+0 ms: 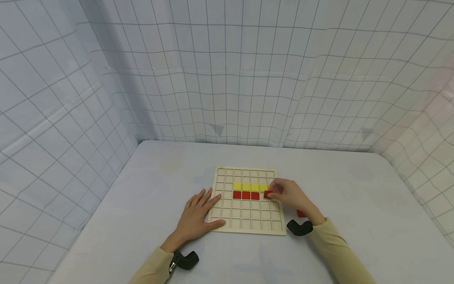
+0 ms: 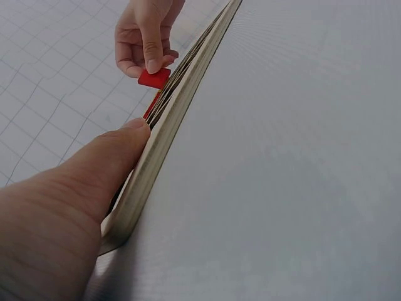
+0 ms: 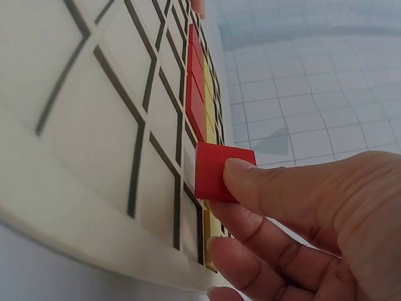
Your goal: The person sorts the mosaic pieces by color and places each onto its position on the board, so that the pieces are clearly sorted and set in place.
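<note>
A pale wooden grid board lies on the table, with a row of yellow square tiles and below it a row of three red tiles. Between thumb and fingers my right hand pinches another red square tile, just above the board at the right end of the red row. My left hand rests with spread fingers on the board's left edge. In the left wrist view its thumb lies on the board's rim.
One more red piece lies on the white table, partly hidden by my right wrist. Dark wrist-worn devices sit on both wrists. White gridded curtains hang behind the table and at its sides.
</note>
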`<move>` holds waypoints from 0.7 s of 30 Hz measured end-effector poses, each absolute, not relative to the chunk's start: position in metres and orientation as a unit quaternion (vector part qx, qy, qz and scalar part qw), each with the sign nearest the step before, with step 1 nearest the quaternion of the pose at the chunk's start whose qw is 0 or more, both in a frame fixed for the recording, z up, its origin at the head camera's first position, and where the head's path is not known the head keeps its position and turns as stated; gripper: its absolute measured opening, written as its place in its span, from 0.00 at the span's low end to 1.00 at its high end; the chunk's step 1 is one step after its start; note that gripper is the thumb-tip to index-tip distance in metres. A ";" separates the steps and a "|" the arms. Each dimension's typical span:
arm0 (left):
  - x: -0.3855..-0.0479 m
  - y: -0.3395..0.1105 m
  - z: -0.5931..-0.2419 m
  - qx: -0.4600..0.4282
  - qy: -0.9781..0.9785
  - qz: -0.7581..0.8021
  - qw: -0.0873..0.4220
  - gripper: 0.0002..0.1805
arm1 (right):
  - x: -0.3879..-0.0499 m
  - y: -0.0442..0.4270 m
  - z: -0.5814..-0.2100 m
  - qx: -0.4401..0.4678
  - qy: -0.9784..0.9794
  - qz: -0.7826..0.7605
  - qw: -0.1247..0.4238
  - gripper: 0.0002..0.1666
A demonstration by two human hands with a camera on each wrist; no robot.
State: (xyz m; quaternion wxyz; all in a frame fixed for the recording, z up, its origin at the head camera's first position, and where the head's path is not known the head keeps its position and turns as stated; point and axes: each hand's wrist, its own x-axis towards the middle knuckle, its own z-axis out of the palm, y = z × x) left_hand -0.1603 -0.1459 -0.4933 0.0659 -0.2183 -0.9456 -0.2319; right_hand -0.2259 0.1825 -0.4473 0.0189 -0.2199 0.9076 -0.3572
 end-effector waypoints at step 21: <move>-0.160 -0.146 -0.493 -0.219 -0.945 -0.234 0.064 0.45 | -0.228 0.174 -0.449 -0.216 0.912 -0.344 0.046 0.06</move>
